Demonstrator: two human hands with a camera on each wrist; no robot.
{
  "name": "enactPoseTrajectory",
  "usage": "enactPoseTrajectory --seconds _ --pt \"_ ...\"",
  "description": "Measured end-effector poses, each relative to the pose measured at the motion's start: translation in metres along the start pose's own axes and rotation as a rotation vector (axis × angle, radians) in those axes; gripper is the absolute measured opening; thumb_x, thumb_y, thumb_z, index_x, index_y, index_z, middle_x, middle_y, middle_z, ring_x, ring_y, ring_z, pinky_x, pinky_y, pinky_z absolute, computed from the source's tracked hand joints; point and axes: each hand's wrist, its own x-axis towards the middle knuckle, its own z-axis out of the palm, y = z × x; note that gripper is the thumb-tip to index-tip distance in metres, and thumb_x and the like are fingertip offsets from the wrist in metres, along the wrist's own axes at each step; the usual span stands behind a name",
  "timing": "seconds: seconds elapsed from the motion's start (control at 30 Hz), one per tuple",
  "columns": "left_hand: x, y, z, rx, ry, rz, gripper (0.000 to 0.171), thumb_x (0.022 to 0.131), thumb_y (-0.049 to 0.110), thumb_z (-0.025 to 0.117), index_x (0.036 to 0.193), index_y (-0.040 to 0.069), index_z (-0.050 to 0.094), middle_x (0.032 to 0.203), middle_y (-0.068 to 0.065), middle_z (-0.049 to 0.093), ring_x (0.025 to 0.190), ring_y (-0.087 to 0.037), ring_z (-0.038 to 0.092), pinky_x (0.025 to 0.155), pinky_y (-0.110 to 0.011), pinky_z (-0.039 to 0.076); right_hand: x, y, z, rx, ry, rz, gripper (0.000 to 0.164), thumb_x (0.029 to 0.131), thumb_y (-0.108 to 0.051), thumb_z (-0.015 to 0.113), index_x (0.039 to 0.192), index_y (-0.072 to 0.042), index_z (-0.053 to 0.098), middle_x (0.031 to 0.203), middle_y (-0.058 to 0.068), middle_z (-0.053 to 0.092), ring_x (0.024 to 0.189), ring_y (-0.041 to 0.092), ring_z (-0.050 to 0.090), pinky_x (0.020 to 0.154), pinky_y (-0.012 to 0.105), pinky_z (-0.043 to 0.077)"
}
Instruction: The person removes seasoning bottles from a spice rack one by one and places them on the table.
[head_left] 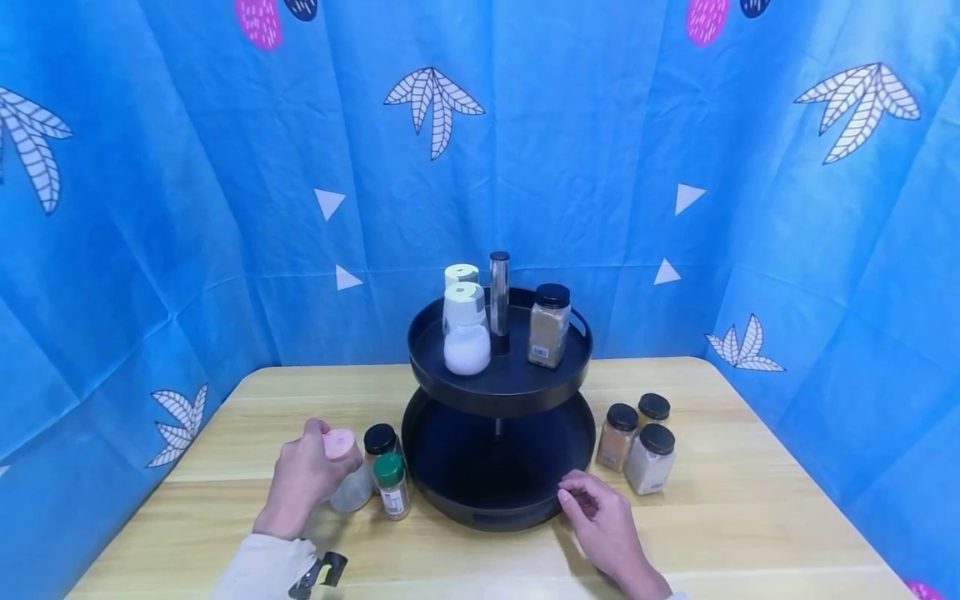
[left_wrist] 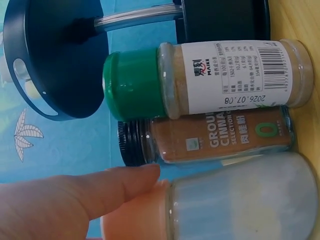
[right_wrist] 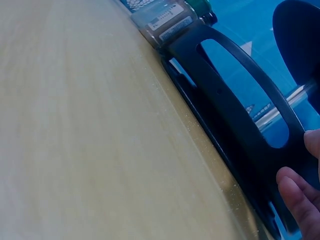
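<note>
On the left, my left hand (head_left: 298,477) grips a clear jar (head_left: 351,492) by its pink cap (left_wrist: 136,212), thumb against the cap's side. The jar is upright, its base close to the tabletop. Right beside it stand a black-capped ground cinnamon jar (left_wrist: 200,137) and a green-capped spice bottle (head_left: 392,492). Between the hands is a black two-tier tray (head_left: 498,518) with a metal post. My right hand (head_left: 603,527) pinches the lower tier's rim at the front right, near an oval handle slot, with bent fingers (right_wrist: 297,192) against the outer wall.
The upper tier (head_left: 501,404) bears two white-capped shakers (head_left: 467,346) and a black-capped spice jar (head_left: 549,333). Black-capped jars (head_left: 651,467) stand in a group right of the tray. Blue patterned cloth (head_left: 570,150) surrounds the wooden table (head_left: 720,525) at the back and sides.
</note>
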Motion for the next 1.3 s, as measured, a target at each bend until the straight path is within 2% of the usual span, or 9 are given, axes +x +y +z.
enactPoseTrajectory --seconds 0.13,0.23,0.4,0.6,0.7,0.87,1.03,1.13,1.3 --pt "0.001 0.002 -0.004 0.015 -0.015 0.018 0.073 0.081 0.029 0.077 0.129 -0.011 0.039 0.105 -0.037 0.057 0.088 -0.041 0.059 0.07 -0.049 0.053 0.001 -0.004 -0.001 0.023 -0.001 0.003 0.019 0.079 0.009 0.072 0.087 -0.008 0.071 0.097 0.007 0.07 0.071 0.006 0.063 0.059 0.023 0.055" --pt "0.0 0.007 -0.01 0.029 0.004 0.073 0.076 0.083 0.033 0.076 0.132 -0.012 0.038 0.116 -0.039 0.054 0.097 -0.048 0.058 0.077 -0.054 0.051 0.003 -0.007 -0.005 0.025 -0.011 0.017 0.016 0.08 0.007 0.072 0.088 -0.007 0.071 0.098 0.008 0.069 0.072 0.005 0.063 0.06 0.023 0.055" --pt "-0.004 0.022 -0.024 0.0 0.097 0.196 0.068 0.086 0.03 0.073 0.13 -0.012 0.044 0.124 -0.037 0.053 0.11 -0.051 0.053 0.09 -0.059 0.045 0.008 -0.009 -0.011 -0.025 -0.062 0.081 0.015 0.081 0.002 0.073 0.089 -0.01 0.071 0.091 0.003 0.07 0.069 0.004 0.062 0.06 0.023 0.055" --pt "-0.01 0.051 -0.032 -0.053 0.196 0.339 0.055 0.088 0.028 0.072 0.125 -0.007 0.054 0.12 -0.029 0.06 0.108 -0.043 0.057 0.089 -0.055 0.049 0.024 -0.016 -0.027 -0.094 -0.09 0.105 0.011 0.083 -0.001 0.073 0.093 -0.006 0.07 0.079 -0.002 0.067 0.064 0.005 0.061 0.058 0.024 0.054" --pt "-0.013 0.067 -0.031 -0.07 0.23 0.414 0.049 0.086 0.026 0.074 0.121 -0.005 0.058 0.117 -0.024 0.063 0.106 -0.038 0.059 0.086 -0.051 0.051 0.04 -0.023 -0.039 -0.141 -0.052 0.033 0.011 0.084 -0.001 0.072 0.095 -0.002 0.069 0.08 -0.001 0.066 0.067 0.007 0.061 0.061 0.024 0.055" --pt "-0.016 0.094 -0.026 -0.072 0.319 0.574 0.041 0.084 0.024 0.078 0.113 -0.002 0.065 0.111 -0.017 0.067 0.104 -0.033 0.062 0.087 -0.047 0.052 0.077 -0.038 -0.055 -0.189 0.072 -0.17 0.012 0.082 0.001 0.073 0.093 0.0 0.07 0.081 0.004 0.068 0.069 0.007 0.062 0.063 0.015 0.052" --pt "-0.017 0.121 -0.015 -0.059 0.351 0.733 0.033 0.085 0.024 0.077 0.107 0.001 0.069 0.107 -0.013 0.068 0.101 -0.028 0.063 0.089 -0.042 0.053 0.112 -0.065 -0.064 -0.139 0.159 -0.219 0.015 0.084 0.001 0.07 0.098 0.002 0.068 0.088 0.01 0.068 0.074 0.001 0.061 0.068 0.009 0.049" --pt "-0.017 0.134 -0.009 -0.044 0.344 0.778 0.032 0.086 0.025 0.076 0.107 0.003 0.07 0.107 -0.011 0.068 0.101 -0.026 0.063 0.09 -0.04 0.052 0.131 -0.081 -0.064 -0.118 0.183 -0.242 0.019 0.085 0.0 0.069 0.103 0.004 0.065 0.094 0.012 0.068 0.078 0.005 0.062 0.073 0.009 0.049" --pt "-0.017 0.149 0.0 -0.027 0.328 0.81 0.035 0.083 0.029 0.078 0.108 0.006 0.071 0.109 -0.009 0.068 0.103 -0.025 0.062 0.092 -0.041 0.052 0.158 -0.095 -0.058 -0.107 0.16 -0.279 0.033 0.085 -0.002 0.071 0.114 0.005 0.057 0.108 0.014 0.065 0.09 0.023 0.065 0.079 0.018 0.052"
